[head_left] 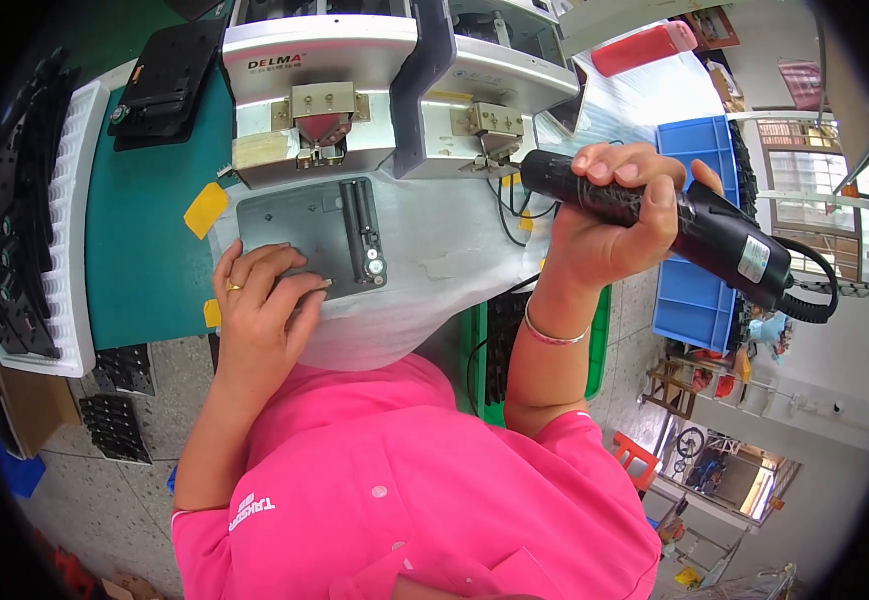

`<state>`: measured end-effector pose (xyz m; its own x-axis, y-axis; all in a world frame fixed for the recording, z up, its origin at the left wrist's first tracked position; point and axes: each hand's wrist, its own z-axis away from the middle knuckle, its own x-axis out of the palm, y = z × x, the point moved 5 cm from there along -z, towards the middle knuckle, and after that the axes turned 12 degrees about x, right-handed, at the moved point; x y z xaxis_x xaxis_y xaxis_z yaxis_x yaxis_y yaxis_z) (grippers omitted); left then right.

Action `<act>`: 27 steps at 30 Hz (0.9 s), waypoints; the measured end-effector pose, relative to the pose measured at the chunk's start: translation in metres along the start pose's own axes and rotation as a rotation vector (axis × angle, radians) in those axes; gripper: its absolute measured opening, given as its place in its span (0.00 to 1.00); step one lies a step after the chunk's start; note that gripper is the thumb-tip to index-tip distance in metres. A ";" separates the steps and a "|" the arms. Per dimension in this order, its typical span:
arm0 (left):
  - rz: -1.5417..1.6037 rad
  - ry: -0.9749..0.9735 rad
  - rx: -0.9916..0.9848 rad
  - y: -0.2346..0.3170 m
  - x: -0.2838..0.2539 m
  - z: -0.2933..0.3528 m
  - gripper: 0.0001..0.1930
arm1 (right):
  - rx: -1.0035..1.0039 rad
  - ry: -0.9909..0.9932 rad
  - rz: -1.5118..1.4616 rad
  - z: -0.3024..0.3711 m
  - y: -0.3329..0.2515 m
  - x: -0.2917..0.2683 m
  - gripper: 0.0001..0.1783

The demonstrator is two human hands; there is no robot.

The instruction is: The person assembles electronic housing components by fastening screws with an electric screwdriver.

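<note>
My right hand [619, 205] is raised at the right, its fingers wrapped around a black corded hand tool [734, 245]. The tool is thick and cylindrical, with a shiny, tape-like wrap on its grip and a pale label near the cord end; its exact kind is unclear. On the table, my left hand [269, 300] rests with fingers spread and bent on the lower part of a flat dark grey panel [289, 215]. Along that panel's right side run black cylindrical parts [357, 225] and small round, light-coloured pieces [374, 262].
Two silver machines [329, 60] with metal heads stand just beyond the panel. White sheeting [444, 220] covers the table's middle over a green mat [144, 240]. A white foam tray [74, 230] holds black parts at left. Blue crates [694, 290] stand right, a green crate [599, 330] below.
</note>
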<state>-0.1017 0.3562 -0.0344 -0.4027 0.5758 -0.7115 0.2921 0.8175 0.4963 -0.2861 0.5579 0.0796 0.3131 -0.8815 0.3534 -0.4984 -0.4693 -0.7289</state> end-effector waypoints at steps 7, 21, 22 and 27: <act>-0.002 -0.008 -0.013 -0.001 0.000 0.000 0.10 | 0.023 -0.022 0.034 -0.003 0.006 0.006 0.27; 0.001 -0.005 -0.014 -0.001 0.000 0.000 0.10 | 0.042 -0.073 0.107 -0.010 0.010 0.018 0.25; 0.005 -0.005 -0.016 -0.001 0.000 0.000 0.10 | 0.037 -0.091 0.109 -0.010 0.010 0.018 0.25; 0.006 -0.002 -0.012 -0.002 -0.001 0.001 0.10 | 0.073 -0.070 0.079 -0.011 0.002 0.020 0.25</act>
<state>-0.1015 0.3540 -0.0355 -0.3992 0.5810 -0.7093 0.2839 0.8139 0.5069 -0.2901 0.5383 0.0917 0.3322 -0.9086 0.2530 -0.4643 -0.3910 -0.7947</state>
